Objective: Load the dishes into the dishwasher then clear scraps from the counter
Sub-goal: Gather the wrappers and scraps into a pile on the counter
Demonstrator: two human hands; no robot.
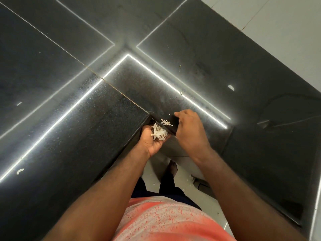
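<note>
At the inner corner of the black stone counter, my left hand is cupped palm up just below the edge. It holds a pile of white scraps. A few more loose white scraps lie on the counter right at the edge above that hand. My right hand rests on the counter beside them, fingers bent, its side touching the surface. No dishes or dishwasher are in view.
Single white scrap pieces lie on the counter at the right, near left and far left. Tiny crumbs dot the far part. Light strips reflect in the stone. Small bits lie on the pale floor by my foot.
</note>
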